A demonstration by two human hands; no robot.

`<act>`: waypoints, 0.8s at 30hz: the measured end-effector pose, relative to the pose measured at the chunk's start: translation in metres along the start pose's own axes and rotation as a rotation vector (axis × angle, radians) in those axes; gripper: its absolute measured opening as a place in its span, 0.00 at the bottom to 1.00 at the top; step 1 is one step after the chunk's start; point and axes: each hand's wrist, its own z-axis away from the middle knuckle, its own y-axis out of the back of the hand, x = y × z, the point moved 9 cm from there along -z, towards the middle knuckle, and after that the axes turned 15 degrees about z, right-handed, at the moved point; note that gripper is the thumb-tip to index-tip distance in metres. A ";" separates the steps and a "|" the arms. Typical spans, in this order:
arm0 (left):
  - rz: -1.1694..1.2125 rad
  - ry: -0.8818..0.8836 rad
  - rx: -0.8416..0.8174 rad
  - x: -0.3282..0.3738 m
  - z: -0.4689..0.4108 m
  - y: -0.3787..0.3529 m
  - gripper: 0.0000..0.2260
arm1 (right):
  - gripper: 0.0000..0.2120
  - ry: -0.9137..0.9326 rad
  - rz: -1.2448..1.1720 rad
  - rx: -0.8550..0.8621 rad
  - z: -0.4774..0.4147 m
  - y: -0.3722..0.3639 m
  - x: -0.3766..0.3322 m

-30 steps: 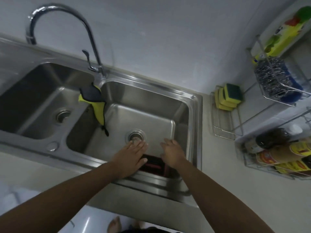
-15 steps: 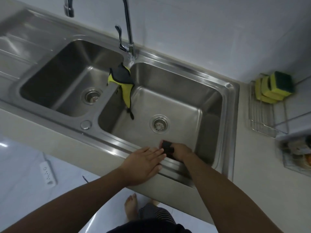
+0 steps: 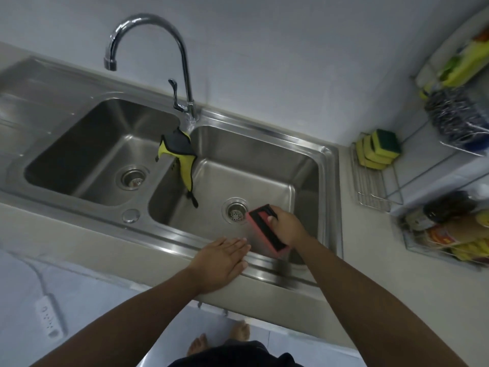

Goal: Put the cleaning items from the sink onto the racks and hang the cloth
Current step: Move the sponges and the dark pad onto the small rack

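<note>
We find the right hand (image 3: 287, 229) gripping the red-and-black brush (image 3: 266, 230) just right of the drain (image 3: 235, 213); the left hand (image 3: 221, 263) lies spread flat on the sink (image 3: 328, 165) rim. A wet handle could slip during transfer to the rack (image 3: 373, 181).

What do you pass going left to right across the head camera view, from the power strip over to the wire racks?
Power strip → left basin drain → cloth → right basin drain → scrubber in the right hand → sponges → steel scourer.
</note>
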 end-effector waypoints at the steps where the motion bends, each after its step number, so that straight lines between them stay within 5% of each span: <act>1: 0.039 0.012 0.025 0.000 -0.003 0.003 0.37 | 0.19 -0.022 -0.002 0.022 0.002 0.010 0.004; 7: 0.017 0.073 0.096 -0.006 -0.048 0.024 0.41 | 0.16 -0.114 -0.010 0.177 0.011 0.081 0.037; 12: 0.027 0.090 0.094 0.008 -0.101 0.026 0.38 | 0.16 -0.227 0.037 0.301 0.013 0.152 0.085; 15: -0.014 0.107 0.053 0.020 -0.140 0.019 0.27 | 0.15 -0.302 0.071 0.364 0.011 0.190 0.118; 24: 0.076 0.057 0.005 0.072 -0.251 -0.016 0.27 | 0.16 -0.534 0.160 0.365 -0.005 0.243 0.212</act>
